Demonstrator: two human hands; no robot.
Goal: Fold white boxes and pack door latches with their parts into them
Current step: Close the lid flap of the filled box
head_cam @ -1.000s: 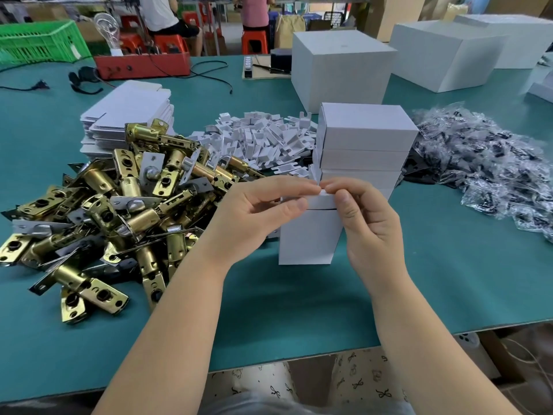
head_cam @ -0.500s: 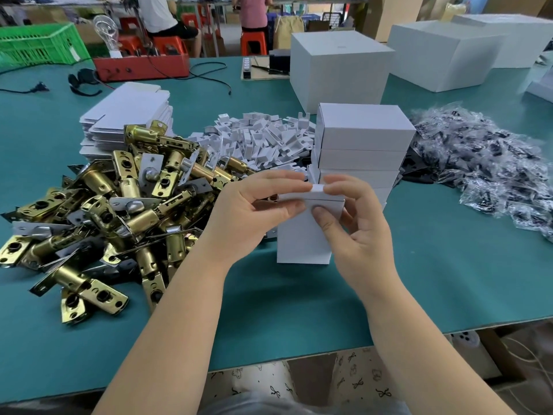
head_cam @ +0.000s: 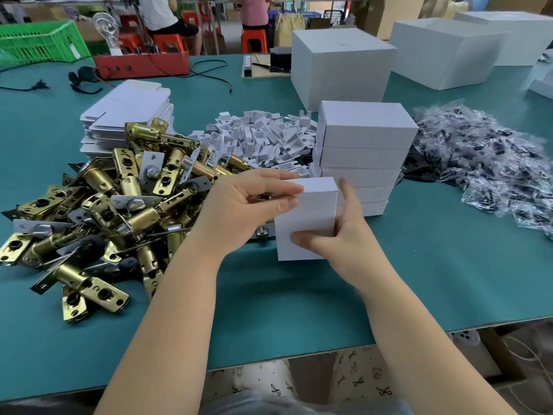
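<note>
A small white box (head_cam: 311, 211) stands upright on the green table (head_cam: 299, 301), its top flap closed. My left hand (head_cam: 248, 205) grips its upper left edge with fingers and thumb. My right hand (head_cam: 338, 235) holds its lower right side, thumb across the front, fingers behind. A heap of brass door latches (head_cam: 104, 205) lies to the left. Behind the box is a stack of closed white boxes (head_cam: 362, 151). Flat box blanks (head_cam: 128, 112) sit at the back left.
White folded card inserts (head_cam: 263, 139) are piled behind the latches. Clear bags of dark parts (head_cam: 490, 163) spread on the right. Large white cartons (head_cam: 341, 64) stand at the back, with a red tray (head_cam: 140, 65) and green crate (head_cam: 39, 40) far left. People sit beyond the table.
The box's top flap has been closed. My right hand slid from the top down to the lower right side; my left hand stays at the upper left edge.
</note>
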